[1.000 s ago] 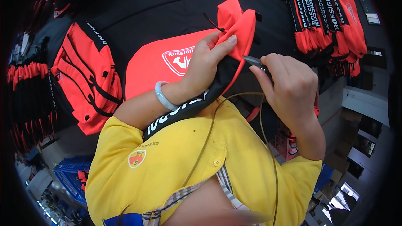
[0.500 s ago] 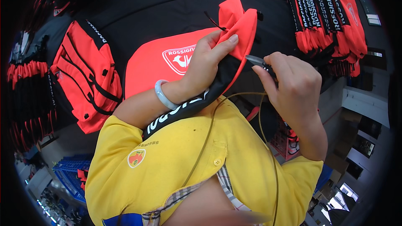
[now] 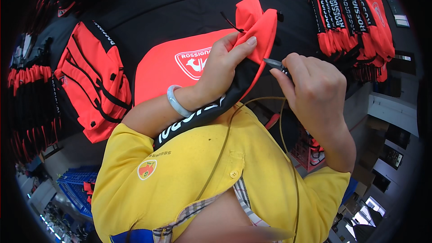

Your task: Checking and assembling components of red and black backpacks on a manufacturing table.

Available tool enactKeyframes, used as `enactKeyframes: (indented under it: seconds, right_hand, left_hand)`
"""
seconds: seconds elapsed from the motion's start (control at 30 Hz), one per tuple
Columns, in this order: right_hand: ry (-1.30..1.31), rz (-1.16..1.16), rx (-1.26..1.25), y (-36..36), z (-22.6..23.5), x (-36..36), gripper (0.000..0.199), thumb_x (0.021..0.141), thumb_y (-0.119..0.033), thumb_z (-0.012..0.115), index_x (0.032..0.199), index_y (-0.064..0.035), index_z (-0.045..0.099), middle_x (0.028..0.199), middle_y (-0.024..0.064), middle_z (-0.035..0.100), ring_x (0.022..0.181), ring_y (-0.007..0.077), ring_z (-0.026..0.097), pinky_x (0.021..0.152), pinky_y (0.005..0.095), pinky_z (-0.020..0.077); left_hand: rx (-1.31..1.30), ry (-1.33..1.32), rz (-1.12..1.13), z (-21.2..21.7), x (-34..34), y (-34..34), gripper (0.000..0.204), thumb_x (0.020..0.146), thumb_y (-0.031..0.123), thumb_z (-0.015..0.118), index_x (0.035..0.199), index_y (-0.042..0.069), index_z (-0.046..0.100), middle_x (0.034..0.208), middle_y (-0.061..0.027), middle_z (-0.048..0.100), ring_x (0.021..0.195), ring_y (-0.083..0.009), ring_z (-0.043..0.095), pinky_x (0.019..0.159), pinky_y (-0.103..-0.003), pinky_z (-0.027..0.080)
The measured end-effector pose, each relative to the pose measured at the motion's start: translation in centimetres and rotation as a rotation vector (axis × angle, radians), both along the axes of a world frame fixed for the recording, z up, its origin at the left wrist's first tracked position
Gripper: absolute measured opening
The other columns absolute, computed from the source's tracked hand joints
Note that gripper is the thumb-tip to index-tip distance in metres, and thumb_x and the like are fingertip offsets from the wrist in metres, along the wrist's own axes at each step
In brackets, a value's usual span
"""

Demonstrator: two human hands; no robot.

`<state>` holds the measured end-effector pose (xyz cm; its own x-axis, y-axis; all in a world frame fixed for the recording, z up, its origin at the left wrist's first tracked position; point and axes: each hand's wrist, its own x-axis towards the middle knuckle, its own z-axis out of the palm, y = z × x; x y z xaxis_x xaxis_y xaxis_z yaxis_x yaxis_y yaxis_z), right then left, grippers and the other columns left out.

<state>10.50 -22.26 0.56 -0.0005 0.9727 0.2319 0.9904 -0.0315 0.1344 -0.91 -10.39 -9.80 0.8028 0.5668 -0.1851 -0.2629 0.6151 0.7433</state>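
A coral-red and black bag (image 3: 157,60) with a white printed badge lies in front of me, its end pulled up. My left hand (image 3: 222,65) pinches that raised end between thumb and fingers, a pale bangle on the wrist. A thin black cord loop (image 3: 230,21) sticks out beside it. In my right hand (image 3: 312,81) are small thread snips (image 3: 275,64), gripped between thumb and fingers. Their pointed blades meet the red edge where it borders the black panel. Fingers hide most of the handle. A brown cord (image 3: 263,99) hangs below that hand, across my yellow shirt.
The bag rests on a dark padded surface (image 3: 180,9). To the left lies another red and black bag (image 3: 96,81) with straps, beside a stack of bags (image 3: 33,103). More stacked bags (image 3: 348,18) sit at the right. Blue basket (image 3: 74,191) and pink crate (image 3: 308,157) stand lower down.
My right wrist and forearm have swung slightly to the right, while the snips' tips stay at the red edge. The left hand and bag have hardly moved.
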Motion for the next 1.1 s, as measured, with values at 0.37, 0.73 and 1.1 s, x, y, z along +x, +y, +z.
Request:
enactKeyframes:
  seconds: [0.37, 0.73, 1.1]
  right_hand:
    - [0.049, -0.001, 0.034, -0.44, 0.08, -0.03, 0.027, 0.073, -0.019, 0.075, 0.075, -0.0089, 0.051, 0.062, 0.0022, 0.052, 0.057, 0.0184, 0.056, 0.052, 0.0319, 0.0431]
    - [-0.004, -0.017, -0.005, -0.27, 0.21, -0.42, 0.027, 0.070, -0.019, 0.075, 0.074, -0.0101, 0.050, 0.061, 0.0018, 0.050, 0.057, 0.0181, 0.056, 0.052, 0.0321, 0.0428]
    - [0.018, -0.045, 0.063, -0.52, 0.46, -0.02, 0.026, 0.071, -0.018, 0.076, 0.074, -0.0089, 0.051, 0.060, 0.0020, 0.050, 0.054, 0.0186, 0.056, 0.049, 0.0319, 0.0423]
  left_hand:
    - [-0.020, -0.003, -0.001, 0.33, -0.11, -0.17, 0.030, 0.092, 0.024, 0.063, 0.104, -0.004, 0.062, 0.091, -0.0020, 0.064, 0.082, -0.0048, 0.058, 0.074, -0.020, 0.045]
    - [0.031, -0.008, -0.005, -0.26, 0.01, -0.34, 0.031, 0.093, 0.025, 0.063, 0.105, -0.004, 0.062, 0.090, -0.0011, 0.064, 0.082, -0.0039, 0.056, 0.074, -0.019, 0.045]
    - [0.017, -0.014, 0.007, -0.03, -0.14, -0.22, 0.031, 0.093, 0.024, 0.062, 0.107, -0.003, 0.061, 0.091, -0.0002, 0.063, 0.081, -0.0035, 0.056, 0.074, -0.018, 0.045]
